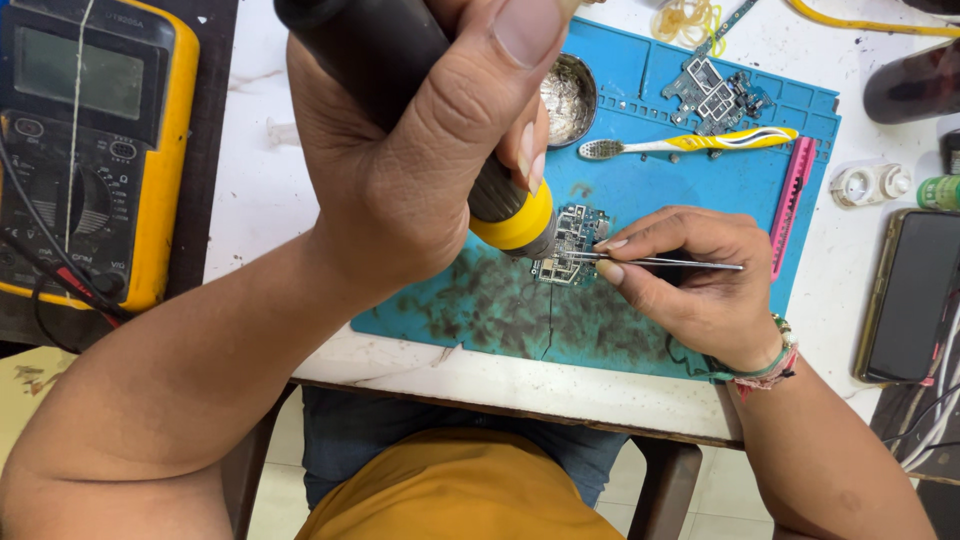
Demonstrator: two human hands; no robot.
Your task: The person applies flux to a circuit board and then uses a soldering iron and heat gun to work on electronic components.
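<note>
Fingers (615,262) of the right hand (690,285) pinch slim metal tweezers (670,263) shut, their tips resting on a small circuit board (570,245), seemingly to steady a part. The left hand (420,140) wraps tight around a black, yellow-collared hot-air tool (500,205), nozzle aimed down at the board from just above. The board lies on a stained blue work mat (640,180) on the table (260,180). Beyond the board sit a toothbrush (690,143), a round metal tin (568,98) and a second board (715,95). Well left of the board stands a yellow multimeter (90,140); a dark phone (910,295) lies far right.
</note>
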